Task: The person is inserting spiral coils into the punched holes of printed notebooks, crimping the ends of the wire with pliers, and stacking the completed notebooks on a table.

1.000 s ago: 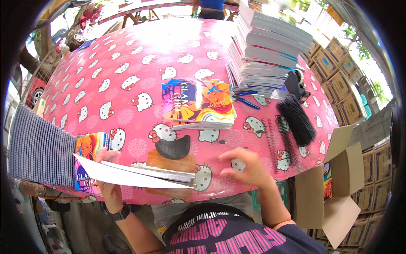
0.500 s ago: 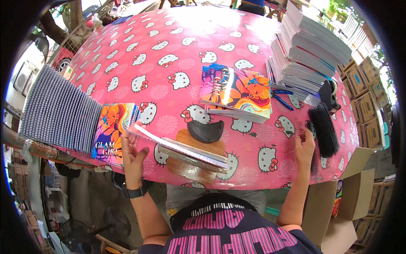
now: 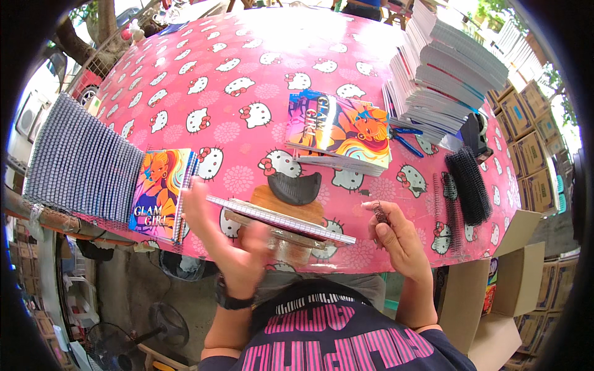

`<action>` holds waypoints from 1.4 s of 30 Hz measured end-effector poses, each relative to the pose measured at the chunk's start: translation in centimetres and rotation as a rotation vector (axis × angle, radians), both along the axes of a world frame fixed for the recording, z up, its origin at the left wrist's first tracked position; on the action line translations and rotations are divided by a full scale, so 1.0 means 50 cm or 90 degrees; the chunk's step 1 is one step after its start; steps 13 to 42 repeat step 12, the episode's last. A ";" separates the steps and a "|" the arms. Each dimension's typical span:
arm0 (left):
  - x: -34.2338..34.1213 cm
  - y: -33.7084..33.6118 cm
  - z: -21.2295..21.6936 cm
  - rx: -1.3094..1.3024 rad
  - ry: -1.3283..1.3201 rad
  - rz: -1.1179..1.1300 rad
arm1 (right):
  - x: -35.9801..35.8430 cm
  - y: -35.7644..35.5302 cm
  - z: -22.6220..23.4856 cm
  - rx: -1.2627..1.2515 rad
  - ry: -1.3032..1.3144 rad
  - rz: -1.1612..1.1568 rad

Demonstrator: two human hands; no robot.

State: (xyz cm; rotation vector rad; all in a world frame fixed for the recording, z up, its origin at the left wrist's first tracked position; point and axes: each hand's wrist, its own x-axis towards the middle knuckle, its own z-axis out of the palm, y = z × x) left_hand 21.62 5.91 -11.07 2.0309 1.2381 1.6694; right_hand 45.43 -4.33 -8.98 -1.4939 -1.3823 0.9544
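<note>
My left hand (image 3: 230, 250), a little blurred, is beside the left end of a thin stack of pages (image 3: 284, 217), its thumb apart from its fingers and nothing seen in it. The pages lie edge-on against a wooden board (image 3: 288, 201), with a black curved piece (image 3: 296, 188) just behind them. To the right of the pages, my right hand (image 3: 401, 241) pinches a dark wire binding coil (image 3: 379, 213) between thumb and fingers. Further right lie a bundle of black binding coils (image 3: 468, 188) and some loose ones (image 3: 447, 185).
Colourful-covered notebooks (image 3: 340, 130) are piled mid-table, with blue-handled pliers (image 3: 407, 142) beside them. A tall stack of page blocks (image 3: 455, 74) rises at the far right. Wire-bound notebooks (image 3: 80, 164) line the left edge. An open cardboard box (image 3: 520, 278) stands at lower right.
My right hand has come left from the loose coils, bringing a wire coil toward the pages. My left hand has moved right and nearer me; the pages' right end has shifted right.
</note>
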 end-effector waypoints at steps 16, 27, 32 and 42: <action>0.117 -0.064 -0.029 0.035 0.289 -0.147 | -0.006 -0.003 0.026 0.135 -0.177 0.029; 0.117 -0.064 -0.029 0.035 0.289 -0.147 | -0.006 -0.003 0.026 0.135 -0.177 0.029; 0.117 -0.064 -0.029 0.035 0.289 -0.147 | -0.006 -0.003 0.026 0.135 -0.177 0.029; 0.117 -0.064 -0.029 0.035 0.289 -0.147 | -0.006 -0.003 0.026 0.135 -0.177 0.029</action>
